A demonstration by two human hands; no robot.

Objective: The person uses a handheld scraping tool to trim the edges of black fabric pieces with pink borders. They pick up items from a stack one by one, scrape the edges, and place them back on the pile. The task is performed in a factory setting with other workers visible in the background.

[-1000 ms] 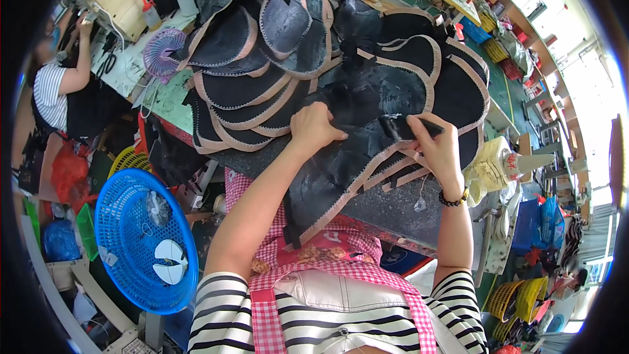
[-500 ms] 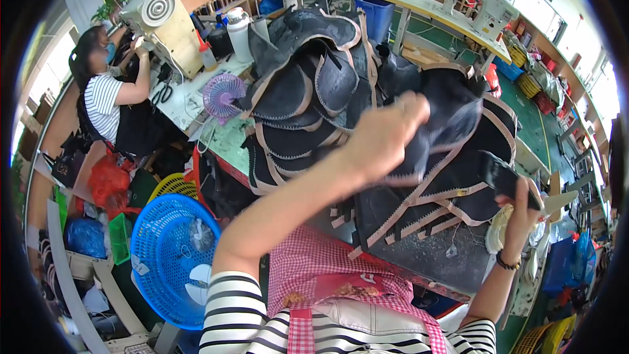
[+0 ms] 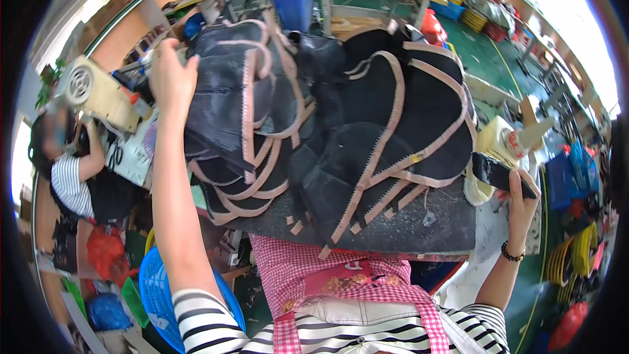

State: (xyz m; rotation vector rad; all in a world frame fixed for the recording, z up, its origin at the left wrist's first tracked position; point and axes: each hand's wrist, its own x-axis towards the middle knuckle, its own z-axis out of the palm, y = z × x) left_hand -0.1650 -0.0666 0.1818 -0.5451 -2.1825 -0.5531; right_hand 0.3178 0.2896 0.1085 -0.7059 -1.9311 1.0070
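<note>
My left grip [image 3: 172,82] at upper left edge of black panel [image 3: 219,108] lying over left pile; thumb stands off fingers, can't tell whether panel is pinched. My right grip [image 3: 522,200] pinches end of black oblong block [image 3: 495,172], held off right end of dark desk [image 3: 452,233]. More black panels [image 3: 429,124], beige zigzag-stitched trim, overlap on desk's right half. Blue plastic basket [image 3: 156,292] below left forearm.

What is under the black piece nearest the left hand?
Under that black piece at the left hand, the rims of more beige-edged pieces show, fanned toward the person. Their middles are covered, so their number cannot be told.
</note>
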